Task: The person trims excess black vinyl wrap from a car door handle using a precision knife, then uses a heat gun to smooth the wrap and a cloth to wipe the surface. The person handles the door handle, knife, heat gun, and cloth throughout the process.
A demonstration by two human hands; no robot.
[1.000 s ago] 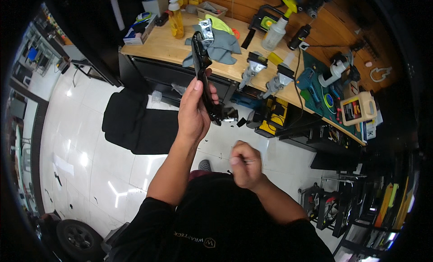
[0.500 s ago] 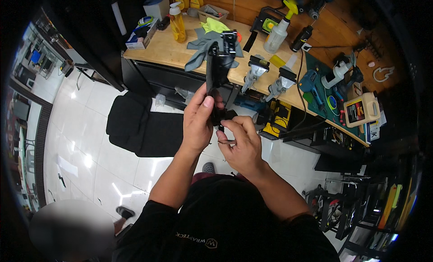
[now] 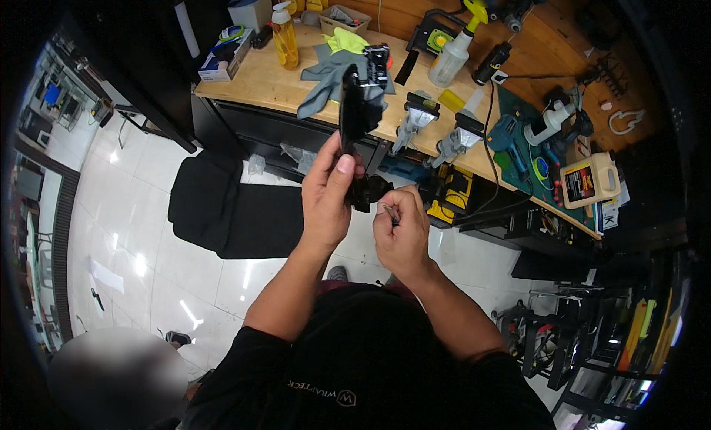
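Note:
My left hand (image 3: pixel 326 208) is wrapped round the lower middle of a long glossy black plastic part (image 3: pixel 357 110), held upright in front of the workbench. Brackets stick out at its top and bottom ends. My right hand (image 3: pixel 404 236) is closed just right of the part's lower end, thumb against curled fingers. A small, thin greyish piece (image 3: pixel 392 214) shows between those fingers; its kind is too small to make out. A gap seems to lie between my right fingertips and the part.
Beyond my hands runs a wooden workbench (image 3: pixel 244 80) with a grey cloth (image 3: pixel 320 85), a spray bottle (image 3: pixel 450 58), two grey clamp-like tools (image 3: pixel 413 126) and a beige jug (image 3: pixel 590 180). A black padded piece (image 3: pixel 244 208) lies on the tiled floor. Another person (image 3: pixel 118 378) is at lower left.
My right hand has drawn slightly right and away from the part's lower end, its fingers curling in more. My left hand still holds the part. The person at lower left has shifted.

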